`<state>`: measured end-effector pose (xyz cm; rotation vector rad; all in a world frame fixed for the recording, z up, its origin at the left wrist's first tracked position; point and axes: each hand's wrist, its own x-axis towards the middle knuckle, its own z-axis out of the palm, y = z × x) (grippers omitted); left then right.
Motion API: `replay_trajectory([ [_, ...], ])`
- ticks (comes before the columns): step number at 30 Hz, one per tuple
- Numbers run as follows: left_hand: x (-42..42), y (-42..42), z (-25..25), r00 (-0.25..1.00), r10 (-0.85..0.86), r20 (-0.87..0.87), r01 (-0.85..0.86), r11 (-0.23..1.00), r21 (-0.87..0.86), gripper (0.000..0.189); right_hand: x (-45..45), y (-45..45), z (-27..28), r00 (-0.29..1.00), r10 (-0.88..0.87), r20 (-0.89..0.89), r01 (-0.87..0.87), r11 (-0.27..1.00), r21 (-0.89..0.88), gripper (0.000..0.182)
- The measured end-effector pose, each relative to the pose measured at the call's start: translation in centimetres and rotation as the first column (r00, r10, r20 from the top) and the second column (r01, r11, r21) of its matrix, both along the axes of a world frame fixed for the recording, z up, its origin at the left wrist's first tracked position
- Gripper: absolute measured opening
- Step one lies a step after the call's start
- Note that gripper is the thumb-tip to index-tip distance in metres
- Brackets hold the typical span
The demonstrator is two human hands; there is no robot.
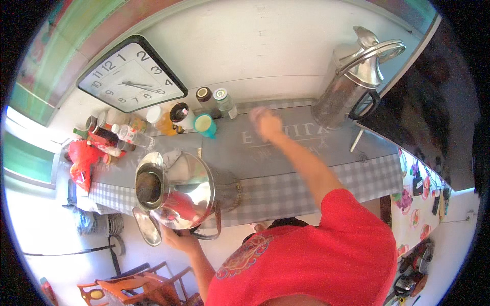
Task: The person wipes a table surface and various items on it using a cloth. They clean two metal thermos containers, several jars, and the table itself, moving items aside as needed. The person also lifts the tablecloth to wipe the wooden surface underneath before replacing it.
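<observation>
My left hand [180, 240] grips the dark handle of a metal vacuum flask [191, 191]. The flask leans over the table's front edge, its lid swung open and a cork-like stopper [148, 186] showing in its mouth. Out over the grey tablecloth [229, 160], my right hand [271, 127] holds a pinkish cloth [258, 113], blurred and partly covered by the fingers. A second metal vacuum flask [344, 84] stands upright at the table's back right, apart from both hands.
Against the wall leans a square clock [132, 76]. Nearby are a turquoise cup [205, 125], a lidded glass jar [226, 103], a clear plastic bottle [134, 136], several other jars and a red plastic bag [82, 157]. A dark panel [425, 103] rises at right; wooden chairs [141, 287] stand lower left.
</observation>
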<state>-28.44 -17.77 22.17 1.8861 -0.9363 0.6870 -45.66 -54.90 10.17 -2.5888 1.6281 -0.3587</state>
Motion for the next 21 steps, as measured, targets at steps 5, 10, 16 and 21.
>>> replay_trajectory([
  [5,-0.1,0.4,0.5,0.991,0.045,-0.126,-0.028,0.99,0.137,0.061,-6.2,3.0,-0.1,0.879,0.451,0.156,-0.463,0.885,0.053,0.035],
  [10,-0.4,-0.7,1.1,0.876,-0.232,-0.422,0.123,0.955,-0.269,0.034,-10.1,-1.6,0.4,0.953,-0.301,0.041,0.303,0.951,-0.067,0.025],
  [16,-1.9,-1.6,4.1,0.588,-0.36,-0.725,0.021,0.902,-0.431,0.039,-1.0,11.1,-2.7,0.946,0.28,0.166,-0.267,0.959,-0.097,0.021],
  [21,-0.6,-0.7,3.6,0.336,-0.579,-0.743,0.114,0.808,-0.578,0.034,-10.6,13.2,-1.6,0.917,0.27,0.294,-0.257,0.963,-0.083,0.023],
])
